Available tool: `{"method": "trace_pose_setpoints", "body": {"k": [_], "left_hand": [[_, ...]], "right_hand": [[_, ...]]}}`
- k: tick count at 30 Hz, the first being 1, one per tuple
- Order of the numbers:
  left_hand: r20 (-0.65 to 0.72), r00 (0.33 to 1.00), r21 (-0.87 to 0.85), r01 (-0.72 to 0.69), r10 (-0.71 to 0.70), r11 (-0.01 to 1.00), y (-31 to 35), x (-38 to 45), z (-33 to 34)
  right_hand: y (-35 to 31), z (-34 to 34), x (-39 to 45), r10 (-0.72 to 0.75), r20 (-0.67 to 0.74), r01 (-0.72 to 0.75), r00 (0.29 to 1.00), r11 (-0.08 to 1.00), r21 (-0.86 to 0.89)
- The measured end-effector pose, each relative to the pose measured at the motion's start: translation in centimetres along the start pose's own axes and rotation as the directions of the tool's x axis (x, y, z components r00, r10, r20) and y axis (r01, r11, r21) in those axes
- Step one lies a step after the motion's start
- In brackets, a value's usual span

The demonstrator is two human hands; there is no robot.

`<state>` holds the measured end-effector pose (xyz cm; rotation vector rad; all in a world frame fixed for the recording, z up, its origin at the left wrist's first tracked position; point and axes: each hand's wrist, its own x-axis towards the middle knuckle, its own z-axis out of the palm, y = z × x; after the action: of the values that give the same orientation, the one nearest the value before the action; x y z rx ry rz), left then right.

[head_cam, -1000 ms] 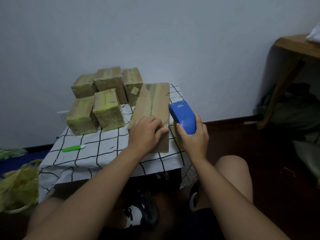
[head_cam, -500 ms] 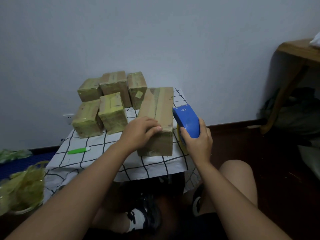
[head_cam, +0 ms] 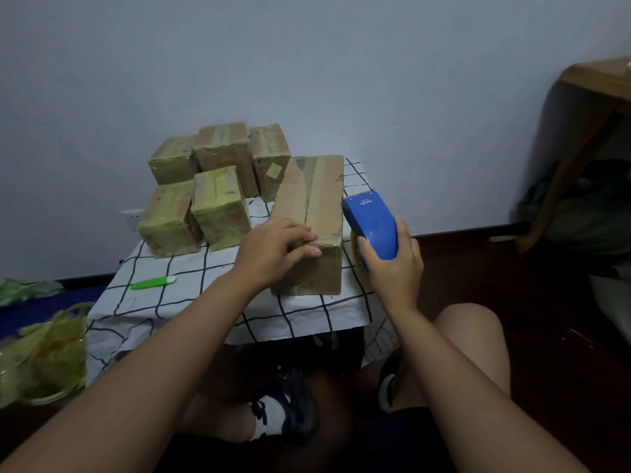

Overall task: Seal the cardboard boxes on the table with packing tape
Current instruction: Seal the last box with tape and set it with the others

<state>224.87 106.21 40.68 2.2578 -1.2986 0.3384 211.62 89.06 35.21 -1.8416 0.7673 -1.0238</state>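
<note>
Presently my left hand (head_cam: pixel 273 250) rests on the near top edge of the long brown cardboard box (head_cam: pixel 312 227), fingers lightly curved and pressing the tape end down over the corner; nothing is gripped. Just right of it, my right hand (head_cam: pixel 392 268) is wrapped around the blue plastic tape dispenser (head_cam: pixel 370 223), which sits close beside the box's right side; its yellowish tape roll (head_cam: pixel 358 257) shows below the shell. The box lies under my left fingers on the small table with the black-grid white cloth (head_cam: pixel 205 302). Beyond my left hand stand five smaller tape-wrapped boxes (head_cam: pixel 218 206); a green pen-like tool (head_cam: pixel 153 283) lies to the left of that hand.

To do this step well, I judge — keep the left fingers pinning the tape, bring the dispenser over the centre seam, and pull straight and taut.

White lettering on the dispenser's far end appears upside down — too small for me to read with confidence.
</note>
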Motion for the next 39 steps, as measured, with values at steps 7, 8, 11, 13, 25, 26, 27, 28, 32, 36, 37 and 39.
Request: {"method": "trace_pose_setpoints", "body": {"k": [7,8,11,13,25,26,27,28,32,36,37,39], "left_hand": [[-0.042,0.999,0.087,-0.019,0.023,0.996,0.1,-0.3,0.9],[-0.039,0.999,0.082,-0.016,0.019,0.997,0.2,-0.3,0.8],[-0.017,1.0,0.012,-0.017,0.017,1.0,0.3,-0.7,-0.2],[-0.045,0.999,-0.015,-0.013,0.013,1.0,-0.2,-1.2,-0.6],[-0.148,0.985,-0.098,0.073,-0.087,0.992,-1.8,-2.2,1.1],[-0.149,0.988,-0.064,0.041,-0.05,0.997,-1.9,-2.2,1.0],[-0.142,0.99,-0.041,0.015,-0.02,0.999,-2.1,-2.3,0.9],[-0.137,0.99,-0.027,-0.009,0.005,1.0,-2.4,-2.3,0.8],[-0.171,0.981,0.072,-0.076,0.088,0.994,-3.0,-2.2,1.0],[-0.225,0.973,0.05,-0.038,0.049,0.998,-2.1,-1.8,1.6],[-0.249,0.968,0.039,-0.018,0.027,0.999,-1.8,-1.7,1.8],[-0.288,0.958,0.047,0.007,0.007,0.999,-1.1,-1.4,2.4]], "right_hand": [[0.1,0.1,0.0,-0.003,0.006,0.003,1.0,1.0,0.001],[0.1,0.1,0.0,-0.005,0.005,0.005,1.0,1.0,0.005],[0.0,-0.1,0.0,0.005,0.007,-0.005,1.0,1.0,0.008],[0.0,-0.1,0.0,0.0,0.014,0.0,1.0,1.0,0.007],[0.2,0.2,0.2,-0.009,0.002,0.009,1.0,1.0,-0.014],[0.2,0.2,0.2,-0.01,0.0,0.01,1.0,1.0,-0.017],[0.1,0.2,0.2,-0.008,-0.002,0.008,1.0,1.0,-0.019],[0.1,0.2,0.1,-0.007,-0.003,0.007,1.0,1.0,-0.02],[0.2,0.3,0.0,-0.028,-0.022,0.028,0.999,0.999,-0.02],[0.3,0.3,0.0,-0.031,-0.016,0.031,0.999,0.999,-0.03],[0.4,0.3,0.0,-0.035,-0.017,0.035,0.999,0.999,-0.031],[0.5,0.4,0.0,-0.023,-0.029,0.022,0.999,0.999,-0.025]]}}
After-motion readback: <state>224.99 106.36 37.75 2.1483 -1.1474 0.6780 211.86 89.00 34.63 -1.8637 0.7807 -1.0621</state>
